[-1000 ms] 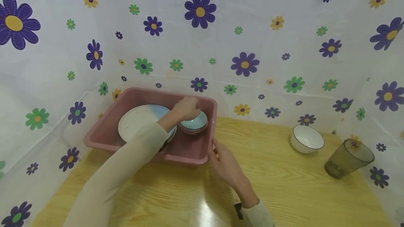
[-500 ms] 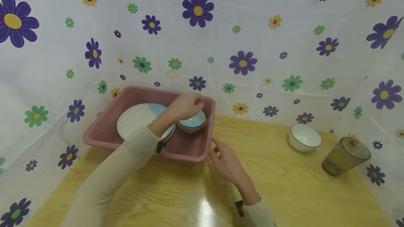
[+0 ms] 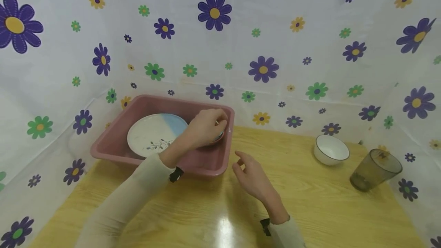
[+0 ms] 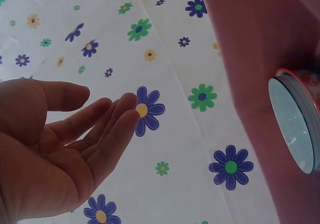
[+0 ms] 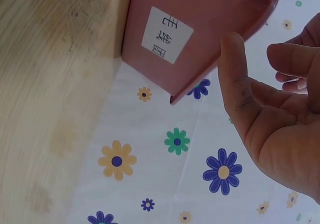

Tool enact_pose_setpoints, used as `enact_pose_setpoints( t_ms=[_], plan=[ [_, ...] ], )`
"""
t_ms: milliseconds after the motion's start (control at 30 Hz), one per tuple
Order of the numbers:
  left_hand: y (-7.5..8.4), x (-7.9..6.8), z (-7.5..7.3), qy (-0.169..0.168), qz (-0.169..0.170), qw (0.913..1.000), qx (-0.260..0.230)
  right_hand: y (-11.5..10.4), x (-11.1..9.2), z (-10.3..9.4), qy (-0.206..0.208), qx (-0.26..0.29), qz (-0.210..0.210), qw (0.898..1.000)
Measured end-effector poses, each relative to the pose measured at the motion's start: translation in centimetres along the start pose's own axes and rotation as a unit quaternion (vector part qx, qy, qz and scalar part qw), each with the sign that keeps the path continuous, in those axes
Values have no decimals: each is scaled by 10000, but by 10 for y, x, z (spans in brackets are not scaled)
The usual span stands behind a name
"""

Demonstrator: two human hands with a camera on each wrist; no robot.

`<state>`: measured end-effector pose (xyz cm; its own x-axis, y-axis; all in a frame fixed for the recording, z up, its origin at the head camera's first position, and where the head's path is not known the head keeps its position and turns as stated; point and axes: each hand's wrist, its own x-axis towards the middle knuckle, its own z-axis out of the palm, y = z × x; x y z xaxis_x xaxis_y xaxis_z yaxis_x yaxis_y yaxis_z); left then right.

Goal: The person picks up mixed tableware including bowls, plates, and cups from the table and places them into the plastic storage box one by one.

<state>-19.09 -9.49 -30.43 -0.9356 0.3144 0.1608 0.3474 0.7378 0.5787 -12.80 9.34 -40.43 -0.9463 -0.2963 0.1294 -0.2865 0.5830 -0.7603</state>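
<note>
A pink plastic tub point(image 3: 110, 159) stands on the wooden table, holding a white-and-blue plate point(image 3: 146, 133) with a leaf-sprig pattern. At its right end sit stacked small bowls point(image 4: 292, 126); the top one is light blue inside, a red-rimmed one lies under it. Above those bowls hovers my left hand point(image 3: 206, 127), fingers loosely bent with nothing between them in the left wrist view; in the head view it hides most of the stack. My right hand point(image 3: 253, 177) is just off the tub's right front corner, its fingers loosely bent and holding nothing.
A white dark-rimmed bowl point(image 3: 331, 150) and a tilted-looking smoky glass cup point(image 3: 375, 169) stand at the table's right. A handwritten label point(image 5: 167, 34) is on the tub's outer wall. Flower-printed sheeting point(image 3: 241, 41) rises behind and at both sides.
My left hand rises from the bowls, then shifts slightly right and lower over them, uncovering more of the plate. My right hand, earlier at the tub's rim, has come away from it.
</note>
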Motion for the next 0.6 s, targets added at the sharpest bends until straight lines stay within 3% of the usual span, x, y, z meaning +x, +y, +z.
enact_pose_setpoints(
  t_ms=[300,600],
  plan=[
    [7,-15,18,449,353,9984,14,12,-10,-21,344,60,84,9994],
    [9,-35,34,813,783,9924,-496,34,-19,-43,911,286,231,9952]
  ],
)
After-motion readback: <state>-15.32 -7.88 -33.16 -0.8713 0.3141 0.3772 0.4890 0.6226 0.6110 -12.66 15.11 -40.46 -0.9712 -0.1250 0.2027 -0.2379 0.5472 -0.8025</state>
